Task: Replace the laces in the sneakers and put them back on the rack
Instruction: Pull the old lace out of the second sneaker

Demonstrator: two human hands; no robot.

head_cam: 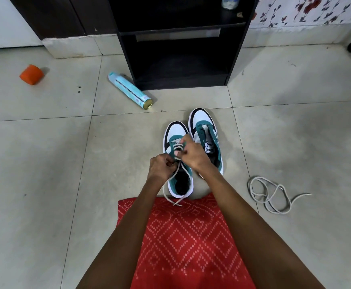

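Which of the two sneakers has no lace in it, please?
The right sneaker, set farther forward: its eyelets are bare, whereas the left sneaker already carries crossed white lace.

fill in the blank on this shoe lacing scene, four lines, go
The left hand and right hand hold the lace of the ____ sneaker.
The other sneaker has ____ lace.
A loose lace lies on the floor to the ____ of both.
The can lies on its ____ by the rack.
Missing: left, no, right, side.
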